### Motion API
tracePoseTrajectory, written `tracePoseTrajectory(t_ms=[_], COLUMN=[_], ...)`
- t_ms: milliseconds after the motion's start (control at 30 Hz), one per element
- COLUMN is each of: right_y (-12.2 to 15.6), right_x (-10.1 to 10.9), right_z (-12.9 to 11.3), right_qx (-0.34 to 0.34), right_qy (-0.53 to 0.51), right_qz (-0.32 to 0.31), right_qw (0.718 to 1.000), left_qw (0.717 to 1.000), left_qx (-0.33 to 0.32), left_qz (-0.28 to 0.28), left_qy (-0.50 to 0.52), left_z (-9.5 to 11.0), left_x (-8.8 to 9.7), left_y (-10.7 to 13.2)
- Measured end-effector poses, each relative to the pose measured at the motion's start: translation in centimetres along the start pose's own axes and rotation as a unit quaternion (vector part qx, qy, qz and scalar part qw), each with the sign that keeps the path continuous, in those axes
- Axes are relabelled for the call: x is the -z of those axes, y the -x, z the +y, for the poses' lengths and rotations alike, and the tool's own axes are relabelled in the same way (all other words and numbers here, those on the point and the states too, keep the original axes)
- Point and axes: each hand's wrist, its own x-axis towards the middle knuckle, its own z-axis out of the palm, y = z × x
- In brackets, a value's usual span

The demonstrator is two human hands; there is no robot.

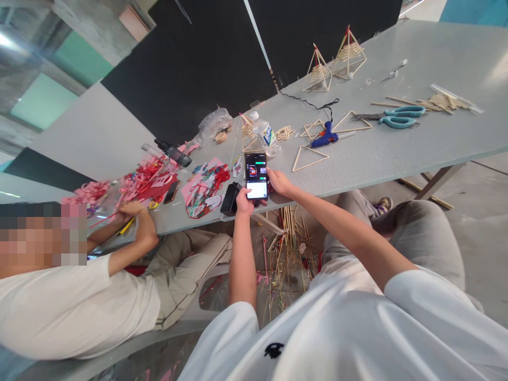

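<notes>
A smartphone (pixel 256 174) with a lit screen is held upright at the table's near edge. My left hand (pixel 244 202) grips its lower left corner, thumb on the bright keyboard area. Along the right side, my right hand (pixel 280 182) is closed around the phone's edge, its fingers partly hidden behind. A black case-like object (pixel 230 198) lies just left of my left hand. Behind the phone a clear plastic bottle (pixel 265 133) leans over. To the right are a blue glue gun (pixel 325 135) and a triangle of thin sticks (pixel 310 158).
Blue-handled scissors (pixel 400 115) and loose wooden sticks (pixel 440 103) lie on the grey table (pixel 428 140). Two stick pyramids (pixel 317 71) stand at the back. A co-worker (pixel 130 222) sits at left by red and pink ribbons (pixel 146 180). Many sticks (pixel 291 254) litter the floor.
</notes>
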Motion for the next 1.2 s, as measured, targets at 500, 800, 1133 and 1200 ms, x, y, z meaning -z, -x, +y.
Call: tracePoseTrajectory(t_ms=[500,800,1133,1200], right_y=[-0.09,-0.39,-0.31,-0.24], right_x=[-0.13,-0.23,-0.16,-0.18], right_z=[0.51,0.19,0.17,0.07], right_qx=[-0.001,-0.022,-0.014,-0.015], right_qy=[-0.018,-0.048,-0.045,-0.046], right_qz=[-0.001,0.001,-0.002,-0.002], right_qw=[1.000,0.999,0.999,0.999], left_qw=[1.000,1.000,1.000,1.000], left_qx=[-0.003,0.007,0.015,0.015], left_qz=[-0.005,-0.006,-0.014,-0.011], left_qy=[0.000,-0.008,0.003,0.005], left_z=[-0.20,-0.22,-0.05,-0.07], left_x=[0.12,0.38,0.58,0.65], left_y=[-0.09,-0.27,-0.53,-0.64])
